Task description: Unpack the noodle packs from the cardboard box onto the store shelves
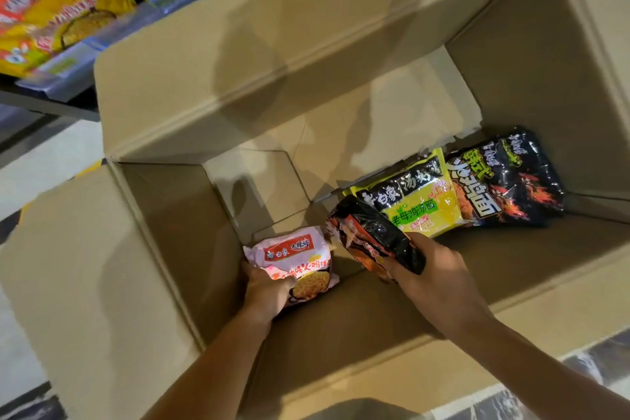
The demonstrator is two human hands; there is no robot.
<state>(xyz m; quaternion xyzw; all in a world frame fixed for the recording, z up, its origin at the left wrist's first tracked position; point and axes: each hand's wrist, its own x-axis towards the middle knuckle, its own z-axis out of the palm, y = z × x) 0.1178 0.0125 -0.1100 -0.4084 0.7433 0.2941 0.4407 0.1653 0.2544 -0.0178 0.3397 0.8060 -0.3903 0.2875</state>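
Left hand (pixel 264 297) fingers gripping glossy pink pack (pixel 296 259), right hand (pixel 439 273) clutching crinkly black pack (pixel 368 235)

"老母鸡汤面" on yellow-green pack (pixel 417 204)

You had a pink pack (pixel 296 259), a yellow-green pack (pixel 422 204), black flame-printed packs (pixel 508 181) in the plain brown box (pixel 218 78); yellow packs (pixel 58 10) upper left.

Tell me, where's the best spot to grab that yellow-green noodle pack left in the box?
Probably its upper sealed edge, coming from above. The yellow-green pack leans tilted with that crimped edge free, while its lower end is overlapped by the dark pack in the right hand and its side adjoins the black pack.
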